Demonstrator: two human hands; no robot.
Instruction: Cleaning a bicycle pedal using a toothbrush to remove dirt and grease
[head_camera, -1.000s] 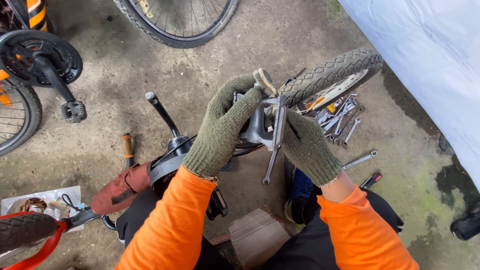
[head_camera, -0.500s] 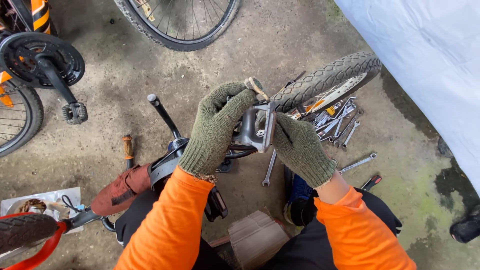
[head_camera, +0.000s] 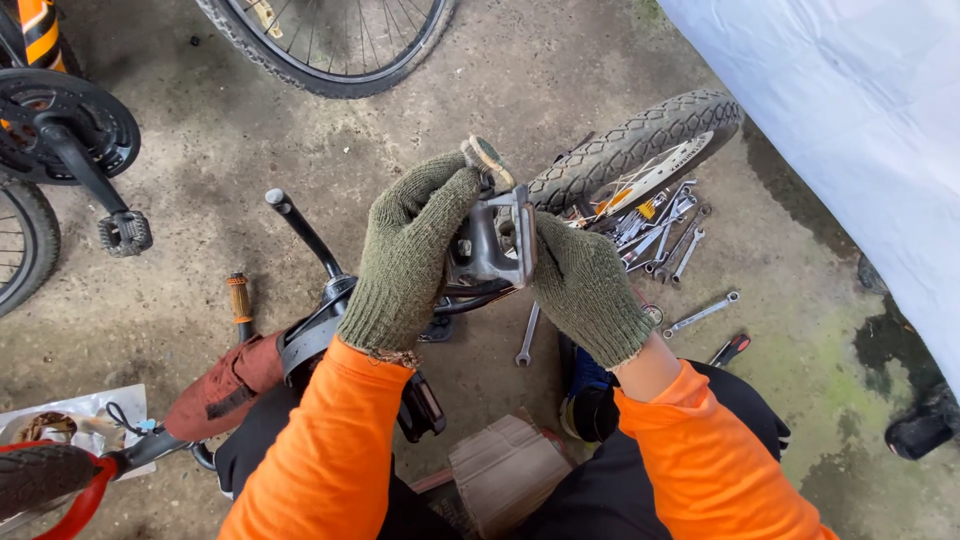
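Observation:
Both my hands wear green knitted gloves and orange sleeves. My left hand (head_camera: 410, 250) and my right hand (head_camera: 585, 285) grip a grey metal bicycle part (head_camera: 492, 240) between them, held up over the ground. A thin black cable runs from the part down to the left. Below the hands lies a small bicycle on its side, with its crank arm (head_camera: 300, 232) and chain guard (head_camera: 315, 335) showing. A wrench (head_camera: 527, 335) lies on the ground just under the held part.
A knobby small wheel (head_camera: 640, 140) lies at the right beside several wrenches (head_camera: 665, 235). A large bicycle wheel (head_camera: 330, 50) stands at the top, a crankset with pedal (head_camera: 70, 130) at the left. A white sheet (head_camera: 850, 130) covers the right. A cardboard piece (head_camera: 505, 470) sits near my knees.
My hands have shifted slightly left and turned the metal part; the wrench that hung down by my right hand now lies on the ground.

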